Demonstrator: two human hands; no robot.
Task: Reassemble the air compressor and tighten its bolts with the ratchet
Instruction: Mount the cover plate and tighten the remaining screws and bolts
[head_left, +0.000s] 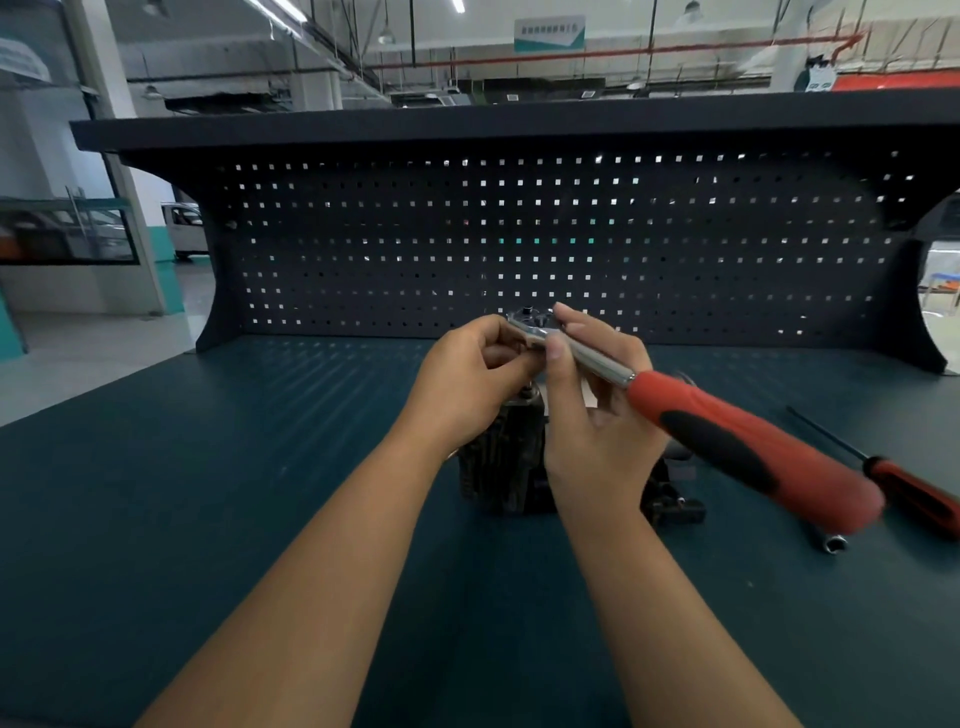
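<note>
Over the air compressor (503, 460) standing mid-table (208, 467) toward the back edge, the left hand (467, 376) pinches the head of the ratchet (691, 413) and the right hand (597, 421) grips its chrome shank, apparently readying the tool, whose head must next seat squarely on a bolt.

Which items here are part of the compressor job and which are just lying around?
In use: ratchet, held near its head by left hand and right hand; air compressor, under the hands.
Lying about: red-handled screwdriver and loose socket, both untouched on the bench at right.
</note>
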